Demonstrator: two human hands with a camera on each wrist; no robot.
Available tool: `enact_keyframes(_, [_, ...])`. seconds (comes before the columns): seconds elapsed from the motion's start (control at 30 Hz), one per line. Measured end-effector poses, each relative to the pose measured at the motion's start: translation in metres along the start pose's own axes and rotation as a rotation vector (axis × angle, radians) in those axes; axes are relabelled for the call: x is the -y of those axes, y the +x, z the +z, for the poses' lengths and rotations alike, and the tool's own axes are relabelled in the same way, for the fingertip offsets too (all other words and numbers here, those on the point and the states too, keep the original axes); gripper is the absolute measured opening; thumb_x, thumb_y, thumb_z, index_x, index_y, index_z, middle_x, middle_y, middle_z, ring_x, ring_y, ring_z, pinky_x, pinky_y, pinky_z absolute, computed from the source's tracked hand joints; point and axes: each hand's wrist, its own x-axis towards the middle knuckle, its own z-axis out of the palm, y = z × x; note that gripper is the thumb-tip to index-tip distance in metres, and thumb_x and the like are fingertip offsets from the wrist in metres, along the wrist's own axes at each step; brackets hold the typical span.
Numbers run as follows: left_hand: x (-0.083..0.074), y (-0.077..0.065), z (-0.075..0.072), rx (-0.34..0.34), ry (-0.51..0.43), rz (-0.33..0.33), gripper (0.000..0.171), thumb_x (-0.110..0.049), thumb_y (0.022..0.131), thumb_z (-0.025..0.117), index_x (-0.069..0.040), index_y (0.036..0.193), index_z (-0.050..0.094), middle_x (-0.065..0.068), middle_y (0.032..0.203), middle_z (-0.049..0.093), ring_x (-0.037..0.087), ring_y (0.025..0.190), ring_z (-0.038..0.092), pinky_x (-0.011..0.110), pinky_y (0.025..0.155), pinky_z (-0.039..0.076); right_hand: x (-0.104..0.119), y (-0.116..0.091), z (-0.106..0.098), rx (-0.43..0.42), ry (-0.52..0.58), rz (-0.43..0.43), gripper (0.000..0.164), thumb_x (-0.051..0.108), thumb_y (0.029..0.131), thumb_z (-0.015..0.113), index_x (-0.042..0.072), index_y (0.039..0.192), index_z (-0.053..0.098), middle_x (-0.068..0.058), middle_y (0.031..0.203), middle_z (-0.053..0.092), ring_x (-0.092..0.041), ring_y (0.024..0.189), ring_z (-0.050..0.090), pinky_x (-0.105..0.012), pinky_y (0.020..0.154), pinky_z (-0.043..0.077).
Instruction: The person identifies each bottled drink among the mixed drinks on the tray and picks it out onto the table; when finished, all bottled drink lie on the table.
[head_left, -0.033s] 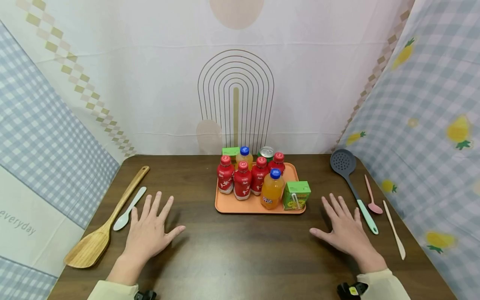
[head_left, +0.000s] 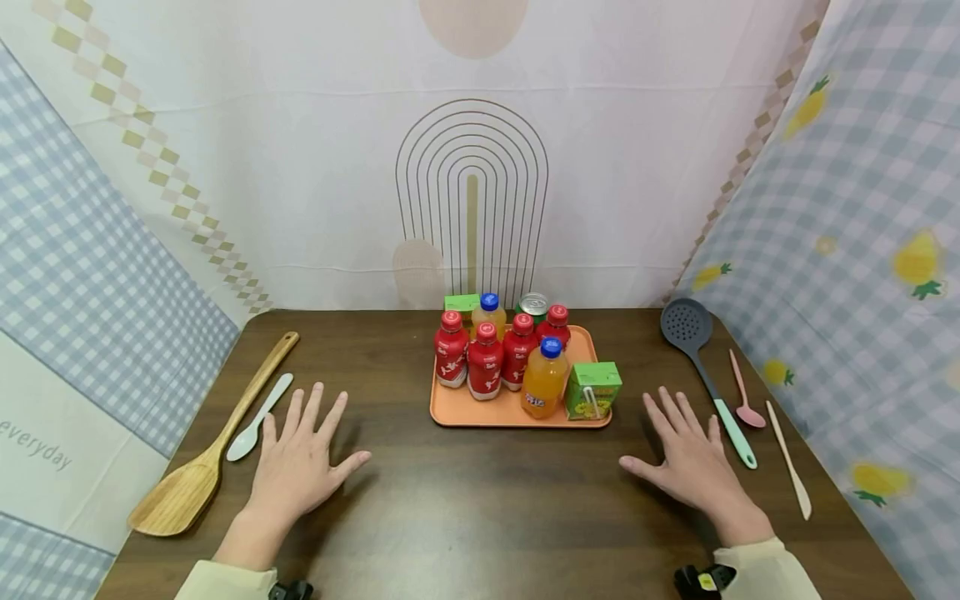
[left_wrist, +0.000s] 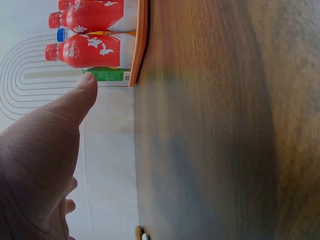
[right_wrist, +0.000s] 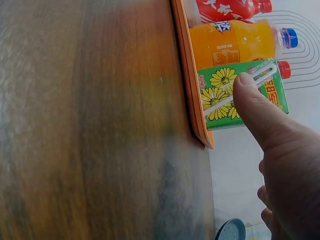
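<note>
My left hand (head_left: 300, 467) is held over the left part of the table, fingers spread and holding nothing. A white spoon (head_left: 259, 418) lies just beyond its fingertips, left of them. Over the right side hovers my right hand (head_left: 686, 462), likewise spread, beside the mint handle of a dark slotted skimmer (head_left: 688, 329). Between and beyond both hands sits an orange tray (head_left: 480, 414). On it stand several red bottles (head_left: 485, 367), an orange soda bottle (head_left: 545, 387) with a blue cap and a green drink carton (head_left: 592, 392). The right wrist view shows a straw on the carton (right_wrist: 220, 117).
Behind the red bottles are another blue-capped bottle (head_left: 489, 315), a can (head_left: 533, 305) and a green box (head_left: 461, 302), partly hidden. A wooden spatula (head_left: 180, 496) lies far left; a pink spoon (head_left: 748, 415) and a pale knife (head_left: 789, 462) lie far right. Cloth hangs around the table.
</note>
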Motion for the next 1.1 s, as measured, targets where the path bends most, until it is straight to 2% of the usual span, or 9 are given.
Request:
enact_keyframes(0.3, [-0.006,0.0,0.0,0.012,-0.014,0.006,0.09,-0.074,0.076,0.043,-0.027,0.147,0.014,0.008,0.152,0.003,0.028,0.137,-0.008,0.064,0.098,-0.008,0.002,0.0,0.001,0.005,0.02,-0.007,0.099,0.071,0.072,0.055,0.023,0.147,0.012,-0.007,0.152,0.006,-0.026,0.137,-0.006,-0.071,0.093,-0.002])
enact_keyframes(0.4, [-0.008,-0.002,0.0,0.008,-0.014,0.007,0.09,-0.074,0.076,0.044,-0.028,0.147,0.015,0.008,0.152,0.003,0.028,0.137,-0.007,0.064,0.098,-0.008,0.005,0.003,0.004,-0.027,0.065,-0.051,0.093,0.068,0.073,0.057,0.025,0.146,0.02,-0.006,0.15,0.016,-0.028,0.137,0.005,-0.069,0.095,0.004])
enact_keyframes(0.53, [-0.021,0.003,0.0,0.006,-0.032,0.049,0.088,-0.072,0.077,0.045,-0.028,0.146,0.016,0.008,0.152,0.004,0.027,0.137,-0.004,0.064,0.099,-0.004,0.013,0.008,0.008,-0.116,0.181,-0.178,0.073,0.055,0.075,0.065,0.019,0.136,0.044,-0.005,0.139,0.04,-0.028,0.129,0.031,-0.058,0.099,0.024])
enact_keyframes(0.63, [-0.038,0.017,-0.002,-0.009,-0.071,0.111,0.086,-0.069,0.078,0.048,-0.025,0.146,0.018,0.008,0.152,0.007,0.028,0.137,0.001,0.064,0.1,0.004,0.018,0.012,0.012,-0.176,0.241,-0.246,0.057,0.044,0.076,0.07,0.016,0.123,0.058,-0.001,0.125,0.054,-0.022,0.118,0.045,-0.047,0.093,0.038])
enact_keyframes(0.73, [-0.058,0.033,-0.006,-0.058,-0.126,0.181,0.084,-0.064,0.079,0.052,-0.019,0.145,0.024,0.01,0.15,0.015,0.028,0.137,0.01,0.061,0.101,0.013,0.021,0.016,0.015,-0.197,0.261,-0.272,0.048,0.039,0.076,0.072,0.017,0.117,0.063,0.003,0.115,0.059,-0.017,0.109,0.051,-0.042,0.088,0.043])
enact_keyframes(0.93, [-0.095,0.073,-0.019,-0.179,-0.29,0.351,0.073,-0.043,0.081,0.063,-0.007,0.139,0.037,0.013,0.14,0.036,0.029,0.129,0.03,0.048,0.103,0.026,0.023,0.024,0.02,-0.167,0.288,-0.273,0.039,0.034,0.077,0.073,0.019,0.112,0.066,0.007,0.106,0.062,-0.012,0.099,0.054,-0.039,0.083,0.047])
enact_keyframes(1.1, [-0.121,0.114,-0.027,-0.227,-0.405,0.395,0.06,-0.031,0.084,0.063,-0.006,0.133,0.043,0.01,0.132,0.044,0.022,0.121,0.04,0.04,0.097,0.037,0.027,0.027,0.024,-0.114,0.324,-0.242,0.032,0.033,0.079,0.071,0.02,0.108,0.069,0.007,0.105,0.062,-0.013,0.097,0.057,-0.04,0.082,0.048])
